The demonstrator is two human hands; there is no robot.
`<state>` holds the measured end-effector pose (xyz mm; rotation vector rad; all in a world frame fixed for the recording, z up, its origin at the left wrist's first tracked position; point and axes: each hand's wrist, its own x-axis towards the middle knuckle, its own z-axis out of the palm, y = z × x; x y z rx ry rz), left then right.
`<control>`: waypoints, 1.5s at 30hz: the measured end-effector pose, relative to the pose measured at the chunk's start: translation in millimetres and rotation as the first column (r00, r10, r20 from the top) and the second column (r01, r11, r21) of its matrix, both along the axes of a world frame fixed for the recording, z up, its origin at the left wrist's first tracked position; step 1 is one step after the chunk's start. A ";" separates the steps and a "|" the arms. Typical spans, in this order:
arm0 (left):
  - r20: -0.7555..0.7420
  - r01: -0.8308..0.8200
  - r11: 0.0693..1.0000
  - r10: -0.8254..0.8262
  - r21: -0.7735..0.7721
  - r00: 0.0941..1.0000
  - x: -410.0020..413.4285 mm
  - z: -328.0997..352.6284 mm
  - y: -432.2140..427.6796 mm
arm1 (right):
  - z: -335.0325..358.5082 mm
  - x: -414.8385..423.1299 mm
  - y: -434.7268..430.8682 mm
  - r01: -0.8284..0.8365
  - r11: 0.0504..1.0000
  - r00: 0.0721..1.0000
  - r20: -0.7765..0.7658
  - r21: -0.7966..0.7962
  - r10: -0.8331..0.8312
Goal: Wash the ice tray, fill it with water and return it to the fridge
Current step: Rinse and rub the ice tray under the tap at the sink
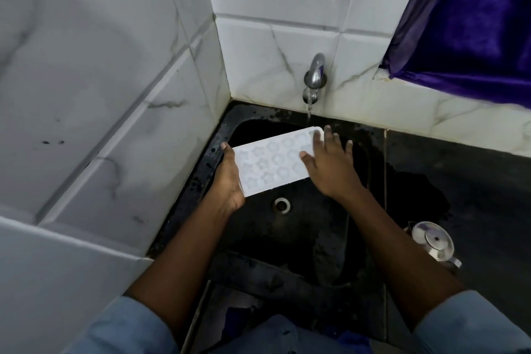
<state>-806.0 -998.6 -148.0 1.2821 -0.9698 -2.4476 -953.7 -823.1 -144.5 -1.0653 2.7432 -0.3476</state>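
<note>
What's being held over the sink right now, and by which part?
The white ice tray. The left hand grips its left short end; the right hand only rests straight fingers on its right end.

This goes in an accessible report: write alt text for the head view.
A person holds a white ice tray over a black sink, far end under a running tap. The left hand grips its near end; the right hand lies flat on top. A steel kettle stands beside the sink.
</note>
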 end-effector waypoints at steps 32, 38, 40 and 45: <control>-0.009 -0.050 0.999 0.050 -0.006 0.999 13.3 3.6 24.2 | 0.6 85.8 -28.8 -0.433 0.900 0.901 0.002 0.036 0.434; 0.013 -0.059 0.998 0.059 -0.004 0.998 9.1 -0.5 23.6 | 2.4 94.0 -37.7 -0.608 0.794 0.792 -0.064 0.007 0.607; -0.029 -0.057 0.998 0.057 0.005 0.998 8.0 3.1 22.1 | 6.1 88.7 -39.9 -0.547 0.837 0.832 -0.092 0.021 0.547; -0.062 -0.002 0.999 0.005 0.036 0.998 9.9 12.6 21.7 | 8.6 91.7 -38.1 -0.426 0.904 0.897 -0.135 -0.014 0.421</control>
